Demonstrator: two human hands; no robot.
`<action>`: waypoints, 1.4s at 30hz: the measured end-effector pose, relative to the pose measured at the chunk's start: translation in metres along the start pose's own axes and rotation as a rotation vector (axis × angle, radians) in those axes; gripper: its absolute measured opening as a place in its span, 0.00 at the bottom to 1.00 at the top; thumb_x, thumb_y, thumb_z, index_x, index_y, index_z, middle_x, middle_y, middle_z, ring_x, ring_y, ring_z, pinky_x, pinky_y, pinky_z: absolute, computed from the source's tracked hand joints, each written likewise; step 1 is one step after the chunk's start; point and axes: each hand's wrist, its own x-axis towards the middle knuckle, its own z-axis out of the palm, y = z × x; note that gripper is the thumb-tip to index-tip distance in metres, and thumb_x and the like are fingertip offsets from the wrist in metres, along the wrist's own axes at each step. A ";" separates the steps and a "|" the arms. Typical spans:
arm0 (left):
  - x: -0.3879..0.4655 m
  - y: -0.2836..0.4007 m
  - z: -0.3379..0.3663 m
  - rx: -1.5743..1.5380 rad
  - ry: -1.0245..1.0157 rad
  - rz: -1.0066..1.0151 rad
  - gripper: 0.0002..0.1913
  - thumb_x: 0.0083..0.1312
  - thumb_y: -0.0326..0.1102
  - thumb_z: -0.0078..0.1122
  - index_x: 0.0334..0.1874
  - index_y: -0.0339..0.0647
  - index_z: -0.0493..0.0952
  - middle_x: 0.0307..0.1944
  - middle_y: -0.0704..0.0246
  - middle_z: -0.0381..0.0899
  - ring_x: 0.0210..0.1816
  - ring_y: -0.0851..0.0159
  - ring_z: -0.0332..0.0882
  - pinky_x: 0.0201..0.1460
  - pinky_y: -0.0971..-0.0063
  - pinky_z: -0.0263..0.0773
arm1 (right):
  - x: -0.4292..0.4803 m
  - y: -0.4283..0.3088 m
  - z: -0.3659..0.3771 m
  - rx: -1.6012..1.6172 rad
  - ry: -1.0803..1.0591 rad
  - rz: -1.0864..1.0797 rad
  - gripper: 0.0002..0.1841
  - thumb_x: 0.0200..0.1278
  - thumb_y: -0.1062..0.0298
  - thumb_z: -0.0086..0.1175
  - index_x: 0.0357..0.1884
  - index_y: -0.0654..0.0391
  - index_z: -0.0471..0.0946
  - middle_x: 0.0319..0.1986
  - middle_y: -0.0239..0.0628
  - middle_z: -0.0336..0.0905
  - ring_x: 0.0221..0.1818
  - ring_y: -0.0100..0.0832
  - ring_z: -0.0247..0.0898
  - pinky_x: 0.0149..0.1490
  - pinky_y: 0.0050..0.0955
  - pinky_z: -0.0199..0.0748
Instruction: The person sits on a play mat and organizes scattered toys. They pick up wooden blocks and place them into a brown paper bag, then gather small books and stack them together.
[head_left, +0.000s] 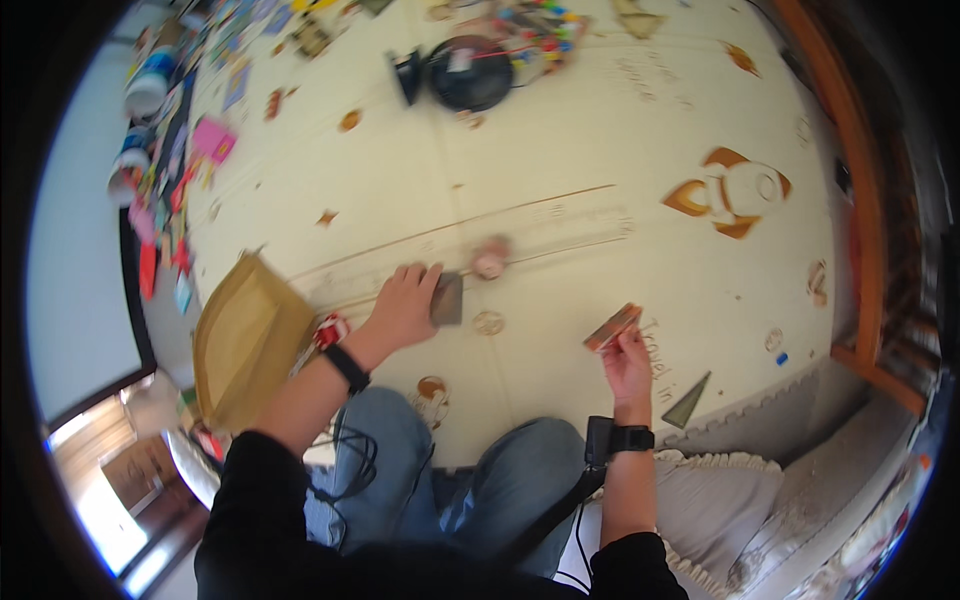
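My left hand (405, 304) reaches over the pale printed play mat (555, 285), fingers closed around a small dark grey-brown rectangular block or box (448, 298). In my right hand (628, 364) is a small, flat orange-red card or packet (613, 328), pinched between thumb and fingers at its lower edge. Just beyond the grey block sits a small pinkish round object (491, 257), blurred. Beside my left wrist lies a red-and-white object (331, 331), partly covered by the forearm. To its left is a tan, pouch-like bag (251, 341).
A dark green triangular piece (686, 401) and a blue bit (781, 359) lie at the right. Farther off are a black round base (470, 73) and colourful beads (536, 34). Toys and a pink box (214, 140) line the left edge. A wooden frame (862, 187) bounds the right.
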 end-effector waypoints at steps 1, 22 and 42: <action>-0.001 -0.012 0.006 0.008 0.000 -0.050 0.41 0.34 0.34 0.66 0.57 0.37 0.61 0.48 0.56 0.65 0.50 0.51 0.64 0.52 0.64 0.65 | 0.001 0.005 0.009 -0.010 0.038 0.002 0.20 0.57 0.77 0.51 0.53 0.59 0.66 0.43 0.34 0.73 0.44 0.27 0.70 0.48 0.27 0.70; -0.336 -0.172 -0.118 -0.215 0.448 -0.446 0.12 0.57 0.39 0.49 0.29 0.35 0.74 0.21 0.59 0.75 0.23 0.58 0.73 0.28 0.67 0.67 | -0.140 0.177 0.173 -0.139 -0.496 0.286 0.20 0.59 0.68 0.48 0.55 0.56 0.66 0.45 0.36 0.73 0.43 0.31 0.70 0.44 0.33 0.70; -0.497 -0.075 -0.018 -0.835 0.635 -0.647 0.22 0.55 0.26 0.51 0.53 0.40 0.60 0.14 0.71 0.72 0.16 0.73 0.70 0.20 0.80 0.63 | -0.252 0.321 0.269 -1.514 -0.831 0.331 0.21 0.55 0.67 0.51 0.48 0.66 0.60 0.30 0.41 0.75 0.30 0.28 0.72 0.35 0.25 0.70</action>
